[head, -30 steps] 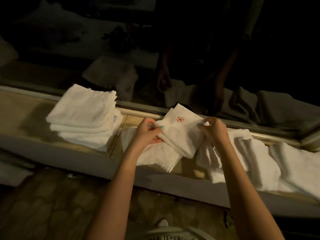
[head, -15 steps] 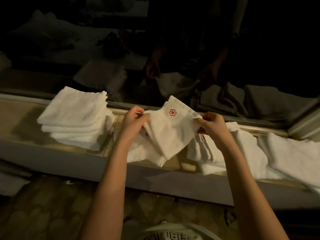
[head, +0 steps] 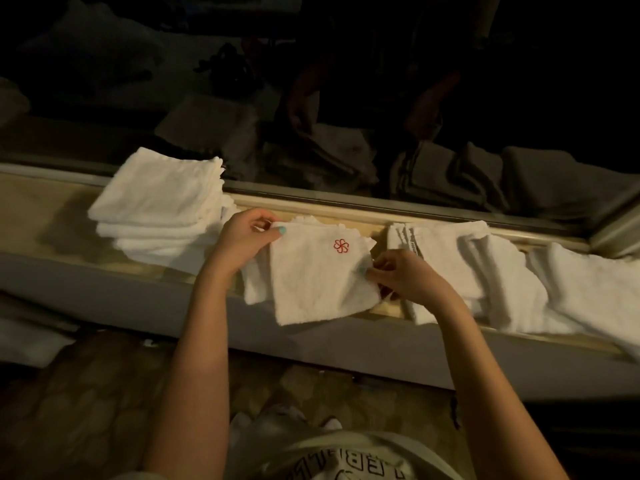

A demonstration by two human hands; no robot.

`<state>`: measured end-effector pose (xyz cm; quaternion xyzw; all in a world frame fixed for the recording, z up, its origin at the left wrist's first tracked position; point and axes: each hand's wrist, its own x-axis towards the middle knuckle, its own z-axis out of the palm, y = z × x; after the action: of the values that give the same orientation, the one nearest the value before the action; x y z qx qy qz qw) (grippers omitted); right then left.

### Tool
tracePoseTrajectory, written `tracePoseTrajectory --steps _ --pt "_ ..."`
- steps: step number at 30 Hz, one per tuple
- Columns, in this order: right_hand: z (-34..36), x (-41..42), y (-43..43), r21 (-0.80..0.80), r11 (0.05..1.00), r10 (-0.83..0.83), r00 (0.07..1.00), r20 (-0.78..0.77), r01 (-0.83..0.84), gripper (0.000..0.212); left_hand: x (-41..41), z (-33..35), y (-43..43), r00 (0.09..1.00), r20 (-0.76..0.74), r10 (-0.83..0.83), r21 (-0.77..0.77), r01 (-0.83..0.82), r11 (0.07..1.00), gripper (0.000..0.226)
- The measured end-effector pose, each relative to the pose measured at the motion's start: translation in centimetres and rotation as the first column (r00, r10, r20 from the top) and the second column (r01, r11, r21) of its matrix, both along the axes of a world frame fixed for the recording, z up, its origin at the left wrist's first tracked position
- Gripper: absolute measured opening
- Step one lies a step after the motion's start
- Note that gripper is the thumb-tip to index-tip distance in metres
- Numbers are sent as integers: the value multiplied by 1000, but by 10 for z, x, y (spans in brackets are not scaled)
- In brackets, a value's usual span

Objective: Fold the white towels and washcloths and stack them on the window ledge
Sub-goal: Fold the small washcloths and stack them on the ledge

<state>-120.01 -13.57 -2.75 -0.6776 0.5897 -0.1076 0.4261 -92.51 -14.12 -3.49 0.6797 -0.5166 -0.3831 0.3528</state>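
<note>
The left hand (head: 242, 242) pinches the washcloth's (head: 320, 282) far left corner. The right hand (head: 403, 275) pinches its right edge. It lies between them on the ledge (head: 41, 216).

A single head-worn view is given, aimed forward and steeply down. The window ledge (head: 52, 216) is seen from close above, the dark glass (head: 346, 98) beyond, the floor (head: 86, 410) beneath.

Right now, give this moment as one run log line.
left hand: pinches washcloth far-left corner | right hand: pinches its right edge | washcloth: on window ledge, red logo up | folded stack: left of it
</note>
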Motion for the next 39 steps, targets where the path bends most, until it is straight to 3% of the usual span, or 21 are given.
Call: tracePoseTrajectory --steps 5,11,15,18,25,29,34,39 --pt "7 3 -25 -239 970 -40 997 59 53 21 -1 8 0 998 62 6 -70 -1 998 13" --pt "-1 14 -47 -218 976 26 997 75 -9 29 -14 8 5 997 1 -71 27 71 997 9" --pt "-10 18 -59 -170 977 136 990 45 -127 34 -18 8 6 999 -24 -40 4 40 999 4" --pt "-14 16 -68 -117 984 140 988 71 -132 29 -11 7 6 1000 6 -29 -15 29 999 7" --pt "-13 13 -74 -15 978 209 962 173 -209 20 -12 5 2 991 -123 -58 0 59 998 11" --pt "-14 10 -79 -22 974 227 955 191 -227 8 -15 4 0 989 -123 -80 -23 78 997 2" --pt "-5 12 -84 -58 982 187 905 383 -178 8 -10 7 -1 960 -258 -111 -36 106 994 4" --pt "-2 27 -98 10 947 290 873 392 -320 3 -4 7 -1 939 -326 -106 -17 106 994 6"
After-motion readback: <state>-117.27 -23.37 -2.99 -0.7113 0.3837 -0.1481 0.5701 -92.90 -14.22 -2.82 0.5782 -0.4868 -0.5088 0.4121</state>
